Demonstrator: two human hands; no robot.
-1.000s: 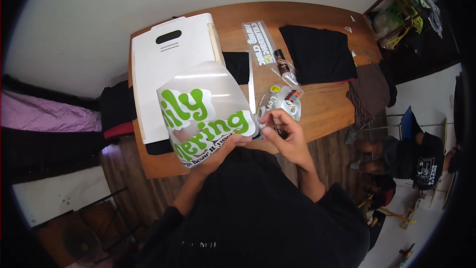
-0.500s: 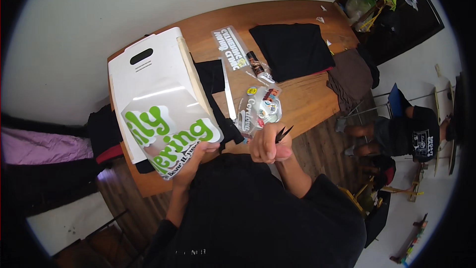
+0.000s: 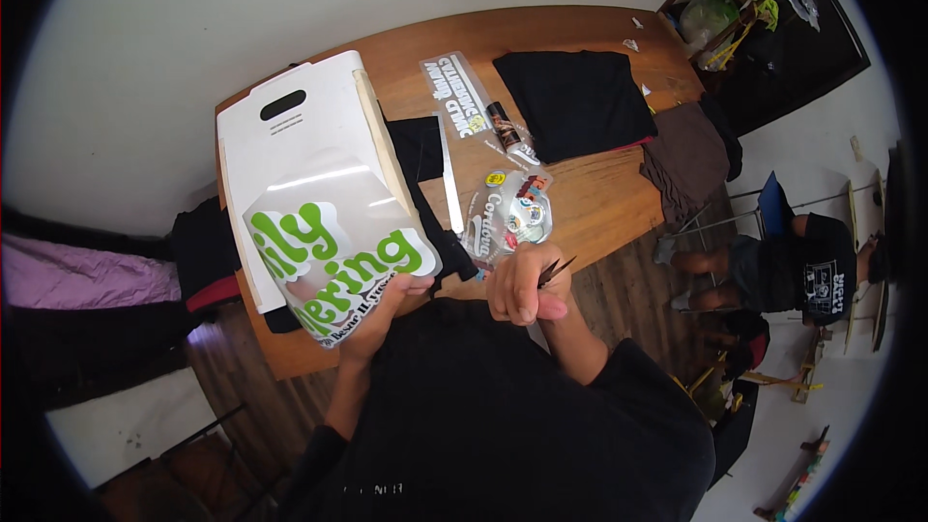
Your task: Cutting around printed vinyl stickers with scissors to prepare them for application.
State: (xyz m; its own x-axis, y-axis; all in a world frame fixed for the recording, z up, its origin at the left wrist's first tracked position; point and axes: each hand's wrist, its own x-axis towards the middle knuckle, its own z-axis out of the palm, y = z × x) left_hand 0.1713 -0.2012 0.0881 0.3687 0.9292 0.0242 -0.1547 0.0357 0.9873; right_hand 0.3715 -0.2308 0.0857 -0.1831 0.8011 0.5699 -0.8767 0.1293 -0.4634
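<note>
My left hand [image 3: 379, 315] is closed on the lower right edge of a clear transfer film [image 3: 333, 191] with green, white-edged lettering. The film lies over the front of a white board-shaped unit [image 3: 302, 150] with a dark oval slot, and its lower end hangs past the near edge. To the right, my right hand [image 3: 522, 288] is closed round a dark tool with two pointed tips [image 3: 556, 273], like small scissors; its handle is hidden in the fist. Just beyond this hand lie clear films with colourful stickers [image 3: 527, 217].
On the wooden table [image 3: 590, 198] are a folded black cloth [image 3: 577, 104], a brown cloth [image 3: 675, 147], a white-lettered film [image 3: 454, 87] and a small dark bottle [image 3: 504, 128]. Another person [image 3: 807, 256] stands to the right. A lilac cloth [image 3: 92, 275] hangs at left.
The tool's tips have turned slightly to the right and sit closer together. Both hands keep their grips, and the whole view has shifted a little.
</note>
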